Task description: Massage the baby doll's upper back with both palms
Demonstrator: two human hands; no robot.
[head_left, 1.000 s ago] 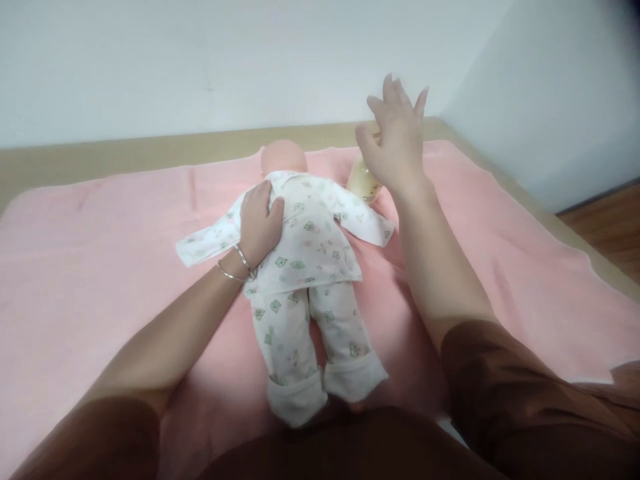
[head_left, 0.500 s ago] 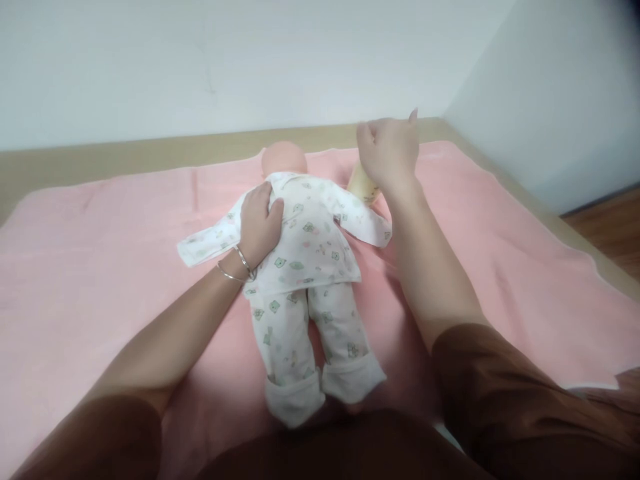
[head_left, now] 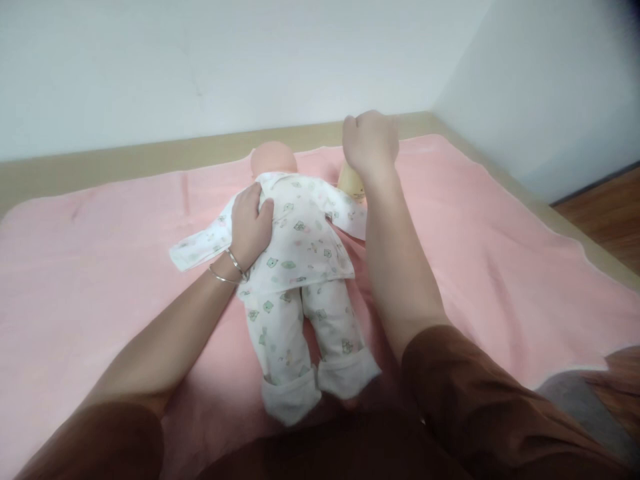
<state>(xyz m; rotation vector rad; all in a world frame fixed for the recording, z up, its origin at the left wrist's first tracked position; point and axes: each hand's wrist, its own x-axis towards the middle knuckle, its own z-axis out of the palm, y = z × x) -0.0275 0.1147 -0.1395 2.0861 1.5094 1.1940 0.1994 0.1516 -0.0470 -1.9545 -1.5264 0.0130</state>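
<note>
A baby doll (head_left: 300,233) in white pyjamas with small green prints lies on a pink blanket (head_left: 110,267), its head toward the wall and its trouser cuffs turned up. Flat on the left side of the doll's chest rests my left hand (head_left: 251,223), thumb spread from the fingers, a silver bangle at the wrist. My right hand (head_left: 371,143) is closed at the top of a yellow bottle (head_left: 353,182), beyond the doll's right-hand sleeve. The hand covers most of the bottle's upper part, and my forearm hides the sleeve's end.
The blanket covers a light wooden surface whose border (head_left: 210,141) shows along the back and right. White walls (head_left: 250,60) rise behind it and at the right. A brown wooden floor (head_left: 600,207) is visible at the right edge.
My right hand and the bottle have shifted left, closer to the doll, and the forearm now overlaps the sleeve's end. My left hand stays on the doll's chest. The view has shifted slightly.
</note>
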